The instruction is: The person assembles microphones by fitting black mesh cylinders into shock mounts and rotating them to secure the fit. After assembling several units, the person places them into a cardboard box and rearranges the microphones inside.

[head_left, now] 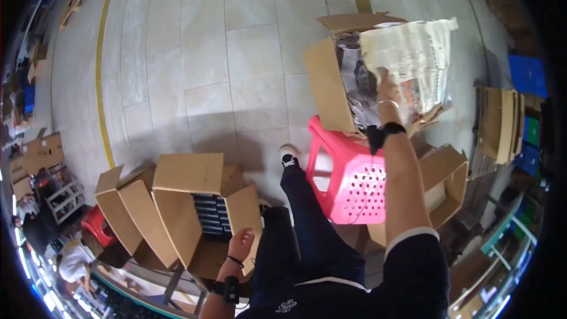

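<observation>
My right hand (387, 90) reaches forward over an open cardboard box (328, 85) and grips the near left edge of a large newspaper sheet (410, 47). The sheet spreads across the box's right side and hides much of the inside. More crumpled paper (354, 65) shows in the box beside my hand. My left hand (241, 243) hangs with curled fingers by the flap of another open cardboard box (177, 212); nothing shows in it. Inside that box lie several black, bar-shaped items (212, 215) in a stack.
A pink plastic stool (354, 177) stands under my right forearm, close to my legs. Another open carton (449, 183) is to its right. More open cartons (133, 201) stand at left, near a red stool (97, 224). Flattened cardboard (499, 124) leans at far right. A person (77, 260) is at lower left.
</observation>
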Motion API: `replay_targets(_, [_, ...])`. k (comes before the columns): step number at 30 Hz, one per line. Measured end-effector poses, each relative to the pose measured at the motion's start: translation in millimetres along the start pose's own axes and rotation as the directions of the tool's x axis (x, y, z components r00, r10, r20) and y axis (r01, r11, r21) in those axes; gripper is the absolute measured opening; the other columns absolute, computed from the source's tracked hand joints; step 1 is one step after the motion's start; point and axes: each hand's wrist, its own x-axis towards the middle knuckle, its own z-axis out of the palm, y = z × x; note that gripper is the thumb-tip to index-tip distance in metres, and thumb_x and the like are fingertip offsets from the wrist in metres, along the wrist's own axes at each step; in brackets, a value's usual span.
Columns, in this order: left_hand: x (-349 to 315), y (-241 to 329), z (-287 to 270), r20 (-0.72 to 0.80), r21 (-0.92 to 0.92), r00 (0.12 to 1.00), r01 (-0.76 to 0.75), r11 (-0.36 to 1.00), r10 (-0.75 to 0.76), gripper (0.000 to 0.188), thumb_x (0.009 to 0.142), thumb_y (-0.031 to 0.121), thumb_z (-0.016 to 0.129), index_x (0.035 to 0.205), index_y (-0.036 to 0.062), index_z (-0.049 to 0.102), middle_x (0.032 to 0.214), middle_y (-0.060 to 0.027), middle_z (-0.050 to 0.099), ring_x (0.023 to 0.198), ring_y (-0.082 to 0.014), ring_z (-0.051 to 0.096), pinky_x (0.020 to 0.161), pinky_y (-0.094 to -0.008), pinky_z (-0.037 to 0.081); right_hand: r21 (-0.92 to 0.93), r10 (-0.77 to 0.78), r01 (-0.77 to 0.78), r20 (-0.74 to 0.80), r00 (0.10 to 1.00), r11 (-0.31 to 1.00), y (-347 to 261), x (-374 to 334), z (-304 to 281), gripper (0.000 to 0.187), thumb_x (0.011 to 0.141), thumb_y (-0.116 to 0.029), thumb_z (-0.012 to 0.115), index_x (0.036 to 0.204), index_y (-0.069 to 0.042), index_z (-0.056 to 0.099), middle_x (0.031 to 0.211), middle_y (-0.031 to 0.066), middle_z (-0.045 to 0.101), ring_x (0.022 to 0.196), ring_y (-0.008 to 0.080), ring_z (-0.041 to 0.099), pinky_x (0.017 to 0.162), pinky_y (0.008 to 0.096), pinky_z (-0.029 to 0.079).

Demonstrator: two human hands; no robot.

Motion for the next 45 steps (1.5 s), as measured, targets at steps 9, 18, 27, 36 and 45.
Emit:
replay_targets(9, [-7.1,-24.9,-5.5,-0.080,-0.015,0.989,0.123,0.992,-0.124,0.027,0.085,0.016,0.062,0.108,0.0024,0.061,0.087,-0.0054,0.065,0.078,-0.0119,0.061,0.072,-0.0258,0.049,0.574,-0.194,0.140,0.034,0.980,0.807,-30.6,-29.7,81.5,0.063,0.088,-0.029,0.052,0.143,-0.028,0.022,0.133,0.0360,0.034,0.122,0.0433,0.042,0.098,0.0464,0.040])
replay_targets(18, [-0.3,-46.1,59.0,-0.091,-0.158,0.995,-0.058,0.986,0.045,0.026,0.082,0.018,0.064,0.105,0.0048,0.061,0.078,-0.0071,0.063,0.070,-0.0166,0.061,0.065,-0.0290,0.049,0.530,-0.532,0.422,0.067,0.844,0.736,77.2,11.7,106.0,0.038,0.084,-0.016,0.049,0.117,0.002,0.053,0.100,0.0183,0.061,0.091,0.0295,0.057,0.075,0.0355,0.044])
replay_targets(27, [-64.6,-148.4,63.7,-0.337,-0.366,0.929,0.016,0.930,-0.149,0.026,0.078,0.018,0.065,0.100,0.0048,0.063,0.077,-0.0111,0.064,0.073,-0.0242,0.064,0.068,-0.0330,0.051,0.330,-0.831,0.908,-0.402,0.384,0.260,-79.6,-218.9,-1.4,0.022,0.089,-0.016,0.053,0.106,-0.003,0.058,0.086,0.0104,0.060,0.077,0.0240,0.060,0.073,0.0379,0.049])
replay_targets(36, [-143.2,-266.4,76.9,-0.407,-0.798,0.864,-0.180,0.575,-0.295,0.024,0.088,0.016,0.058,0.107,0.0000,0.059,0.083,-0.0062,0.064,0.077,-0.0146,0.061,0.072,-0.0278,0.050,0.357,-0.897,0.928,0.437,-0.068,0.104,-136.2,-653.9,61.6,0.022,0.086,-0.025,0.055,0.080,-0.003,0.058,0.074,0.0212,0.060,0.073,0.0425,0.058,0.062,0.0468,0.046])
replay_targets(45, [-164.6,-383.6,55.5,-0.149,-0.950,0.835,-0.269,-0.157,-0.530,0.017,0.091,0.022,0.057,0.092,0.0049,0.059,0.068,-0.0019,0.057,0.056,-0.0091,0.051,0.048,-0.0205,0.040,0.152,-0.662,0.969,0.708,-0.245,-0.197,-162.7,-821.4,113.2,0.015,0.084,-0.019,0.050,0.083,-0.008,0.060,0.084,0.0194,0.064,0.082,0.0382,0.062,0.075,0.0459,0.049])
